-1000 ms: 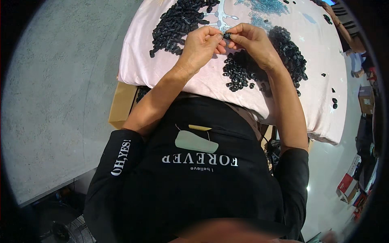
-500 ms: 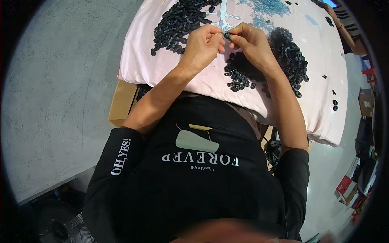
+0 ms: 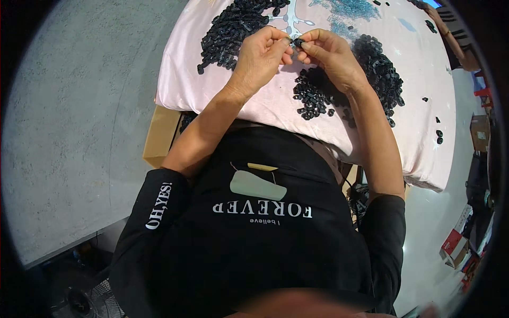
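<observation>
Over the cloth-covered table, my left hand (image 3: pixel 261 59) and my right hand (image 3: pixel 335 59) meet fingertip to fingertip. Pinched between the right thumb and fingers is a small black plastic part (image 3: pixel 298 43). My left thumb and forefinger are closed at its left end, on a dark bit whose exact shape is too small to tell. To the left of my left hand spreads a large pile of black ribbed parts (image 3: pixel 225 40). Beside my right wrist lies another heap of black parts (image 3: pixel 383 77), and a smaller cluster of black pieces (image 3: pixel 310 98) sits below the hands.
Small bluish clear pieces (image 3: pixel 354 15) are heaped at the far side of the pale pink cloth (image 3: pixel 419 151). A few stray black parts (image 3: pixel 439 137) lie to the right. Another person's arm (image 3: pixel 450 40) reaches in at far right. A cardboard box (image 3: pixel 160 135) stands under the table's left edge.
My hands have shifted slightly, and the fingertips have drawn a little apart. More of the small black part shows between them now. The piles look the same.
</observation>
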The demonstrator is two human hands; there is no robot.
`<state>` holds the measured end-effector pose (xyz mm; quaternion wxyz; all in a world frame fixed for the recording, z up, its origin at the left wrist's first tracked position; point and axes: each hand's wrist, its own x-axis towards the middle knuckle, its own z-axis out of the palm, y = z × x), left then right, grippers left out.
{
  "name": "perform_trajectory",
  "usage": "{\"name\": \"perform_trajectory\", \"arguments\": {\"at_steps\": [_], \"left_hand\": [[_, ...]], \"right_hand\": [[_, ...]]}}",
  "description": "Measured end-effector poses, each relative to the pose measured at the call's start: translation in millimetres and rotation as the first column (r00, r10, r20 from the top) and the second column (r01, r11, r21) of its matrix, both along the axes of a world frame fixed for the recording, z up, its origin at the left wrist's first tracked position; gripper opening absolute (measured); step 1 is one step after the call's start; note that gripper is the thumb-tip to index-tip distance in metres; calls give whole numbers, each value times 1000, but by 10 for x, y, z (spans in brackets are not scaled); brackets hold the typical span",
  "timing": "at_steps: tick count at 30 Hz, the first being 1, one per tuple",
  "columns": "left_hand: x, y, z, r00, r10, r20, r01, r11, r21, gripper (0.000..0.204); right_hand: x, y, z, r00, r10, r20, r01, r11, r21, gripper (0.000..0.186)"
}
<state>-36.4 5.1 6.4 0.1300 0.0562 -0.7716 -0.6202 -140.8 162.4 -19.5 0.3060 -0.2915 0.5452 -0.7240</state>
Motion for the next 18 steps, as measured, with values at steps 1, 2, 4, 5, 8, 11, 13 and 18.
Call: {"name": "perform_trajectory", "arguments": {"at_steps": [1,2,4,5,8,11,13,18], "left_hand": [[1,-8,-6,1000,0,-1,0,1000,1,17],[-8,-13,-12,1000,-12,19,12,1000,-1,17],[-15,-18,-18,999,-22,43,22,1000,-4,16],[-12,-20,-19,999,-25,47,25,1000,-2,16],[-11,-34,-35,999,-31,44,31,1000,-4,17],[-19,-42,-51,999,-32,43,32,999,-6,16],[-24,-37,-56,998,-32,47,32,999,-3,16],[-14,-10,-57,998,5,64,1,996,-87,15]], "right_hand": [[11,-1,6,1000,5,3,-5,1000,0,15],[8,-2,5,1000,7,6,-7,1000,-2,15],[2,-7,2,999,-5,-37,7,999,40,15],[7,-10,8,999,-7,-39,8,999,40,15],[18,-17,16,995,-7,-98,12,999,53,14],[29,-14,22,994,-18,-107,22,999,44,14],[39,-15,40,994,-23,-110,30,998,60,13],[27,-32,-16,990,-36,-139,44,997,58,12]]}}
